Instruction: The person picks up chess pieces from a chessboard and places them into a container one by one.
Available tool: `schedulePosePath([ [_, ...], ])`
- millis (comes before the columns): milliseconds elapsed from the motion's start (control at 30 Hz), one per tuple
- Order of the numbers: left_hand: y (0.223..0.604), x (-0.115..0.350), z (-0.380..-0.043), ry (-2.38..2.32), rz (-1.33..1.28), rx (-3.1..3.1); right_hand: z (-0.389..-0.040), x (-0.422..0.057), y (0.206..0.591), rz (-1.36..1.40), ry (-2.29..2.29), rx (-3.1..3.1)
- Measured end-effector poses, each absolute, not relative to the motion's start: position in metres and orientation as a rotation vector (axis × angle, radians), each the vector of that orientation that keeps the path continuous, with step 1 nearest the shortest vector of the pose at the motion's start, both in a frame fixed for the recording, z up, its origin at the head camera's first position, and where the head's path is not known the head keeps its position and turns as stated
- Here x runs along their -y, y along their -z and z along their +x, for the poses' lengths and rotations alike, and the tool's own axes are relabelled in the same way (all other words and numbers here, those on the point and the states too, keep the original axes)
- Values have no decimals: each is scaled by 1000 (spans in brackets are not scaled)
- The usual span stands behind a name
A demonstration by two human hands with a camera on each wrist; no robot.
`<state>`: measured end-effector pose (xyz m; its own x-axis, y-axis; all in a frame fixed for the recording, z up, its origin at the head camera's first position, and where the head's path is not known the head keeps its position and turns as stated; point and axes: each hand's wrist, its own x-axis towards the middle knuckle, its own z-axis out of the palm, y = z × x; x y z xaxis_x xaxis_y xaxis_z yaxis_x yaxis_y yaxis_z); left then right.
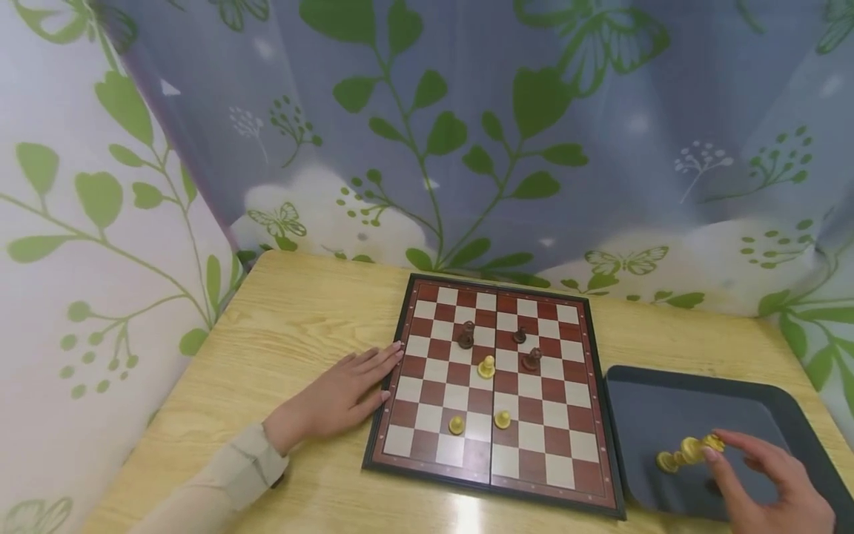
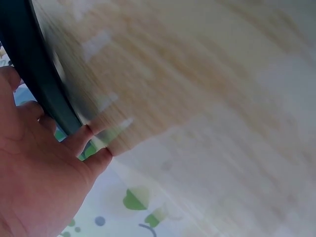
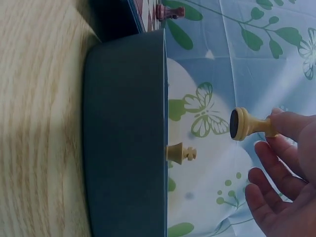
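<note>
A checkered chessboard (image 1: 460, 475) with a dark frame lies on the table. My left hand (image 1: 340, 393) rests by its left edge, fingers extended and fingertips touching the frame. In the right wrist view, my right hand (image 3: 291, 163) pinches a yellow chess piece (image 3: 252, 124) by its top, which the fingers hide. That hand is above the dark tray (image 1: 694, 382), where a yellow king (image 3: 181, 153) shows over the rim. On the board are dark pieces (image 1: 531, 360), a yellow piece (image 1: 486, 367) near the centre, and two yellow pawns (image 1: 457, 425) nearer the front.
The tray stands right against the board's right side. Light wooden table (image 1: 300, 311) surrounds the board. A leaf-patterned cloth (image 1: 434, 185) hangs behind the table, and similar cloth covers the left side.
</note>
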<state>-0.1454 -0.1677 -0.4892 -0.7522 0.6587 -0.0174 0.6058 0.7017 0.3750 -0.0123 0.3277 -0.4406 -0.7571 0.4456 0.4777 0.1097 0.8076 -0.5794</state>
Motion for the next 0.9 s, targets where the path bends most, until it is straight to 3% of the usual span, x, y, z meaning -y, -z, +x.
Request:
schedulePosePath([
  [367, 484, 165, -146, -509, 1019, -2767, -13, -344, 438, -280, -714, 2442],
  [900, 488, 166, -144, -499, 1015, -2762, -16, -329, 435, -332, -762, 2427],
])
